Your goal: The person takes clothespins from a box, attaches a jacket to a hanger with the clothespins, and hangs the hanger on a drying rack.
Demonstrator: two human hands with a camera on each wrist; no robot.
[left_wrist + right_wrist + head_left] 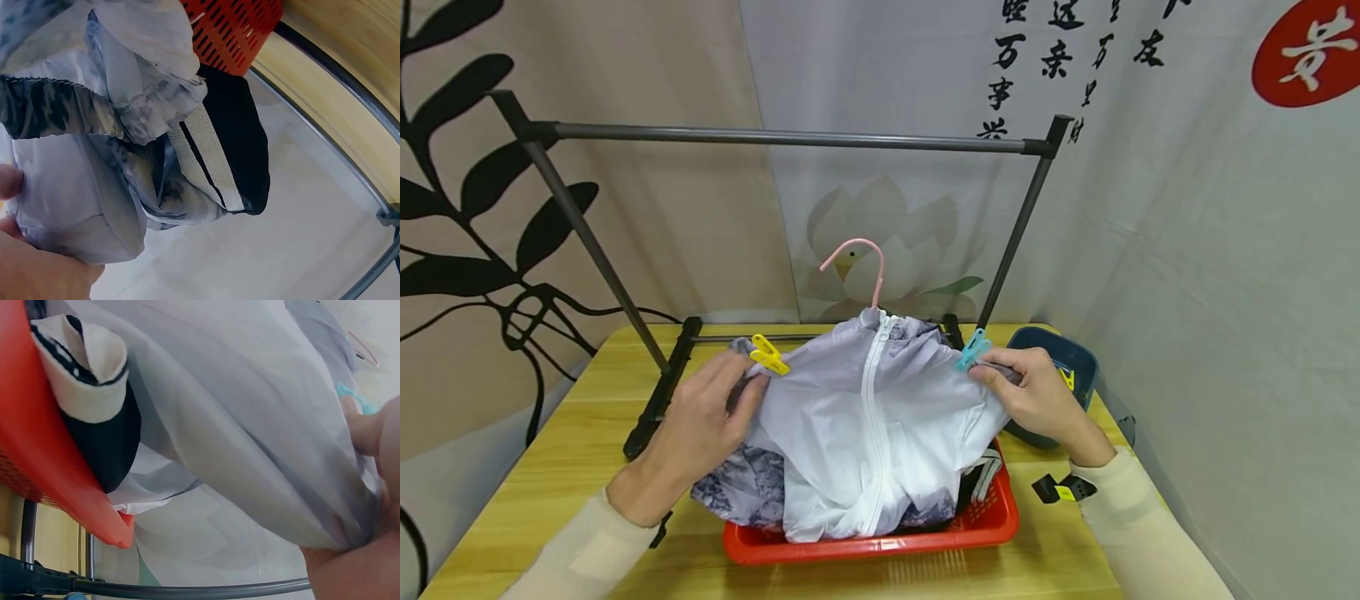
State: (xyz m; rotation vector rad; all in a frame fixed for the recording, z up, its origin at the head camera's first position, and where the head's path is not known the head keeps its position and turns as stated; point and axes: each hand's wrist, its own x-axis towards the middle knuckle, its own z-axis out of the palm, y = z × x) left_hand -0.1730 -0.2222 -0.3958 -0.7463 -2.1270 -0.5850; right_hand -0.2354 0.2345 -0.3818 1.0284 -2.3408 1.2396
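One shoulder of the pale zip jacket [823,433], left of centre in my head view, is pinched by the left hand [707,408], just beside a yellow clip [769,356]. I see the jacket filling the middle of the frame, its lower part over the red basket [872,547] at bottom centre; a pink hook [880,271] rises from its collar, lower in the frame than the crossbar [790,136] of the gray rack [580,225]. Right of centre, a light-blue clip [973,350] sits on the other shoulder, and there I have the right hand [1045,400] gripping the jacket. Farther right, a dark blue basin [1078,358] stands on the table [572,442].
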